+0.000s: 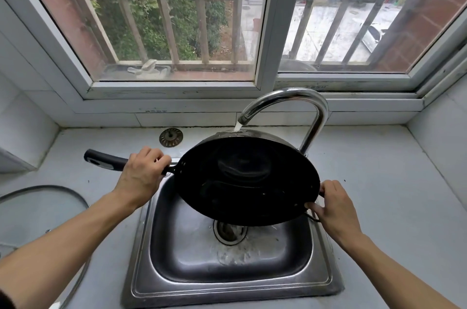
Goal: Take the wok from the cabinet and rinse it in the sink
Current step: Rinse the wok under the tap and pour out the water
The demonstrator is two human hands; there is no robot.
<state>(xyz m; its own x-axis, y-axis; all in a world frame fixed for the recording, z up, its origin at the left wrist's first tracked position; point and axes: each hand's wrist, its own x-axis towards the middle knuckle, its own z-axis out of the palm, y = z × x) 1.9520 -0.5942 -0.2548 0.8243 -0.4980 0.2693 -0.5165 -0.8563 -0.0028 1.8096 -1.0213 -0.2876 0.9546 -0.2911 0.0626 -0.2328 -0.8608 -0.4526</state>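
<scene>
**Wok tipped under the running tap**

The wok [246, 179] hangs between the two hands, over the sink [227, 258], tilted so its dark inside faces the person. The left hand [142, 173] is wrapped tight round the long black handle [106, 160], close to where it joins the pan. The right hand [333, 203] is closed on the small loop handle at the opposite rim, fingers curled over the edge. Beyond both hands, the tap [290, 104] pours a stream [237, 127] that lands on the wok's far upper rim, apparently on the outer side.

The rinse looks under way, with the cabinet step done, judging by where the pan is.

What could go wrong: water striking the outside of a steeply tipped pan may sheet off behind it onto the table [379, 169] rather than into the basin. Wet metal at the right hand is a slippery hold; if that grip gives, the pan would swing down on the left wrist and bang the sink. The glass lid [40, 207], lying near the left forearm, could be knocked by an elbow
</scene>
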